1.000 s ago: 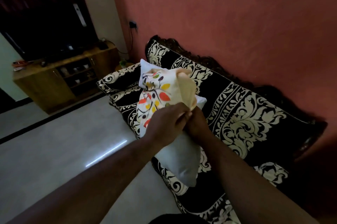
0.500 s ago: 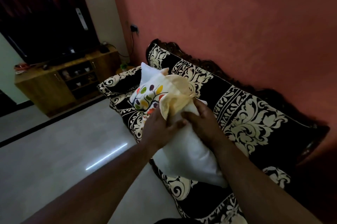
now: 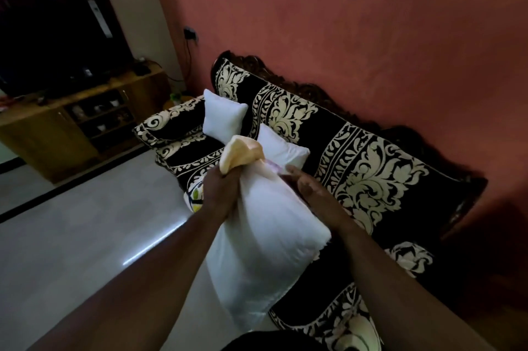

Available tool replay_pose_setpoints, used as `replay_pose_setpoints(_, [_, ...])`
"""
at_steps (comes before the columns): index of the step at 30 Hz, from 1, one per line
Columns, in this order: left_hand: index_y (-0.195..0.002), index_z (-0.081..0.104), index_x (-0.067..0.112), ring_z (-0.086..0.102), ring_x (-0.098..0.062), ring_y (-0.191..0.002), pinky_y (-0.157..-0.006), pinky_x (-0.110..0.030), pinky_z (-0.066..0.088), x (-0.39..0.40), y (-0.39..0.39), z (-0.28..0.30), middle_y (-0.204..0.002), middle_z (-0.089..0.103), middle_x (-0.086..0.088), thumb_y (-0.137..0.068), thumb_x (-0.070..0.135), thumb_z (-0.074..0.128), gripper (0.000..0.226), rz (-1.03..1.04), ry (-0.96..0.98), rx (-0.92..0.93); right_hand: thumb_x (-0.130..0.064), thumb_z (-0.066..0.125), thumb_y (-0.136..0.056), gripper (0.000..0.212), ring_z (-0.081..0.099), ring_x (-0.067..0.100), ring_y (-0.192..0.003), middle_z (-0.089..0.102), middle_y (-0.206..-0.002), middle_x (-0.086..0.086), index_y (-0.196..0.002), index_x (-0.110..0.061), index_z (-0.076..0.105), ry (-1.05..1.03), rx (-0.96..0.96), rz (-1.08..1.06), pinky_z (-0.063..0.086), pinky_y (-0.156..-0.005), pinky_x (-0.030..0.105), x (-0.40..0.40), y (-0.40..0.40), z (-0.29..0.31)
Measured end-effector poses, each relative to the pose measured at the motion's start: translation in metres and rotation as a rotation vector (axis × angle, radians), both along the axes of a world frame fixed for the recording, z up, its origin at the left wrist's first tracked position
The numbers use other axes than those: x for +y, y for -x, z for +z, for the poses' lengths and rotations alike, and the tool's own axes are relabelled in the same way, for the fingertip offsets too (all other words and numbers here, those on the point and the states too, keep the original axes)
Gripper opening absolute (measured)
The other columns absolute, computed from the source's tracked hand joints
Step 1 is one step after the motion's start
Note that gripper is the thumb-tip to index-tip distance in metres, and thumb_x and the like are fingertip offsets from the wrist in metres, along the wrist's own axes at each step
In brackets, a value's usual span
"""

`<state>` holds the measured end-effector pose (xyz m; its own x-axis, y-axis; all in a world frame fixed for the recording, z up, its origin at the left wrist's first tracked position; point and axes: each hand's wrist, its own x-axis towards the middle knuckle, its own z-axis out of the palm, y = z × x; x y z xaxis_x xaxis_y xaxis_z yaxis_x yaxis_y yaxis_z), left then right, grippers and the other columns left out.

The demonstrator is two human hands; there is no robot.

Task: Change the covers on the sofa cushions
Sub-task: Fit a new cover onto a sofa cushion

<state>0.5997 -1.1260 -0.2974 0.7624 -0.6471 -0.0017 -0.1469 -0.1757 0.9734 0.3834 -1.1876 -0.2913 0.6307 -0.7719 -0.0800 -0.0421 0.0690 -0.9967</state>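
I hold a bare white cushion (image 3: 265,250) upright over the front edge of the sofa (image 3: 380,179). My left hand (image 3: 220,193) grips the bunched cushion cover (image 3: 241,155) at the cushion's top left. The cover's cream inside sticks up above my fist, and a bit of its leaf-patterned outside (image 3: 195,197) hangs below it. My right hand (image 3: 311,190) grips the cushion's upper right side, fingers pointing toward the top corner. How much of the cushion's top is still inside the cover is hidden by my hands.
Two more bare white cushions, one at the far armrest (image 3: 223,119) and one nearer (image 3: 281,149), lean on the black and cream sofa back. A wooden TV cabinet (image 3: 71,125) stands at the far left. Pale floor (image 3: 71,236) lies left of the sofa.
The patterned cover has slid off most of the cushion and is now bunched in my left fist. The cushion hangs lower and nearer me, and two bare cushions behind it show.
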Motion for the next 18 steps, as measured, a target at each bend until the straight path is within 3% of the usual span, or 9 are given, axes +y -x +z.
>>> replay_pose_setpoints(1, [-0.078,0.073,0.027,0.068,-0.013,-0.081,-0.074,-0.033,0.053,0.002,-0.005,0.002,-0.079,0.072,0.009,-0.086,0.032,0.073,0.009,0.05,0.01,0.035,-0.035,0.044,-0.105,0.046,0.05,0.01,-0.136,0.057,-0.143,-0.015,-0.15,-0.025,0.044,0.039,0.022,0.017,0.043,-0.105,0.018,0.007,0.009,-0.013])
replay_pose_setpoints(3, [-0.078,0.07,0.025,0.065,-0.013,-0.08,-0.071,-0.03,0.051,0.001,-0.011,0.008,-0.079,0.07,0.007,-0.089,0.025,0.07,0.012,0.159,0.06,0.116,-0.036,0.043,-0.103,0.057,0.039,0.016,-0.146,0.044,-0.157,-0.005,-0.157,-0.021,0.031,0.059,0.012,-0.013,0.038,-0.117,0.037,0.026,0.02,-0.039])
replay_pose_setpoints(5, [-0.078,0.068,0.022,0.063,-0.014,-0.08,-0.066,-0.026,0.049,-0.005,-0.009,0.011,-0.078,0.068,0.007,-0.089,0.022,0.068,0.012,0.237,0.094,0.205,-0.052,0.073,-0.085,0.099,0.034,0.02,-0.149,0.037,-0.161,0.003,-0.16,-0.016,0.02,0.091,0.099,-0.09,0.033,-0.12,0.044,0.04,0.016,-0.064])
replay_pose_setpoints(7, [-0.079,0.069,0.02,0.066,-0.016,-0.081,-0.066,-0.025,0.051,-0.012,-0.003,0.012,-0.078,0.07,0.006,-0.086,0.026,0.069,0.009,0.243,0.091,0.275,-0.063,0.091,-0.057,0.133,0.035,0.015,-0.148,0.037,-0.16,0.001,-0.159,-0.015,0.02,0.15,0.234,-0.165,0.032,-0.121,0.036,0.045,0.001,-0.067])
replay_pose_setpoints(9, [-0.083,0.072,0.021,0.071,-0.018,-0.087,-0.074,-0.031,0.057,-0.019,-0.002,0.013,-0.082,0.073,0.006,-0.081,0.035,0.071,0.013,0.162,0.05,0.246,-0.066,0.088,-0.052,0.12,0.049,0.014,-0.137,0.052,-0.149,0.002,-0.15,-0.014,0.042,0.176,0.261,-0.318,0.041,-0.113,0.032,0.041,-0.008,-0.062])
replay_pose_setpoints(11, [-0.084,0.072,0.024,0.07,-0.015,-0.083,-0.076,-0.035,0.056,-0.02,-0.008,0.023,-0.084,0.074,0.006,-0.081,0.041,0.074,0.018,-0.019,-0.049,0.034,-0.065,0.078,-0.057,0.094,0.06,0.022,-0.122,0.064,-0.132,0.008,-0.133,-0.012,0.06,0.207,0.253,-0.484,0.049,-0.103,0.039,0.03,-0.009,-0.049])
replay_pose_setpoints(14, [-0.091,0.069,0.028,0.067,-0.011,-0.085,-0.075,-0.031,0.052,-0.014,-0.029,0.032,-0.087,0.071,0.011,-0.087,0.038,0.071,0.012,-0.277,-0.219,-0.241,-0.046,0.075,-0.074,0.063,0.062,0.017,-0.117,0.067,-0.127,0.005,-0.128,-0.016,0.061,0.333,0.216,-0.61,0.049,-0.102,0.043,0.025,-0.007,-0.015])
replay_pose_setpoints(16, [-0.103,0.071,0.026,0.068,-0.018,-0.101,-0.088,-0.034,0.053,-0.009,-0.032,0.027,-0.099,0.073,0.007,-0.085,0.031,0.062,0.021,-0.407,-0.262,-0.268,-0.029,0.075,-0.088,0.052,0.055,-0.005,-0.118,0.061,-0.129,-0.01,-0.135,-0.018,0.056,0.53,0.197,-0.531,0.046,-0.104,0.024,0.027,-0.009,0.002])
replay_pose_setpoints(18, [-0.108,0.073,0.024,0.068,-0.02,-0.105,-0.097,-0.04,0.053,-0.007,-0.023,0.023,-0.106,0.075,0.003,-0.079,0.027,0.053,0.035,-0.407,-0.193,-0.221,-0.023,0.072,-0.092,0.051,0.061,0.0,-0.113,0.06,-0.116,-0.017,-0.139,-0.02,0.053,0.633,0.327,-0.326,0.044,-0.086,0.01,0.024,-0.016,0.009])
